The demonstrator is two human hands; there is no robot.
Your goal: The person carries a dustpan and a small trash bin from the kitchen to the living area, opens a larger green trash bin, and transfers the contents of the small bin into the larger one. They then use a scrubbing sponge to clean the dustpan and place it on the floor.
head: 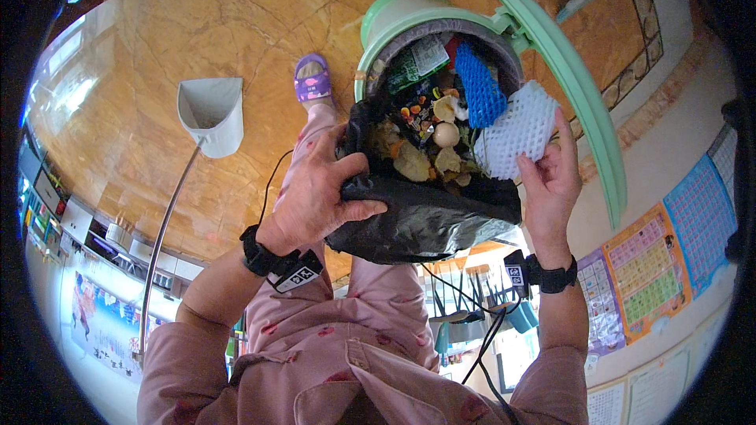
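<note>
A green-rimmed waste bin (407, 9) stands before me, its green lid (582, 91) swung up on the right. Black plastic bag film (431, 218) hangs over the near rim, and my left hand (328, 195) grips its left edge. In my right hand (549, 183) is a white foam fruit net (514, 133), pinched at its right end over the bin's opening. Beside it lies a blue foam fruit net (475, 85) on the rubbish. Also in the bin are an eggshell (446, 134), peelings (411, 162) and a green wrapper (416, 62).
A long-handled white dustpan (211, 115) stands on the brown tiled floor (248, 18) to the left. My purple slipper (313, 78) is beside the bin. Printed charts (647, 274) hang on the right wall. Black cables (487, 324) run from my wrist straps.
</note>
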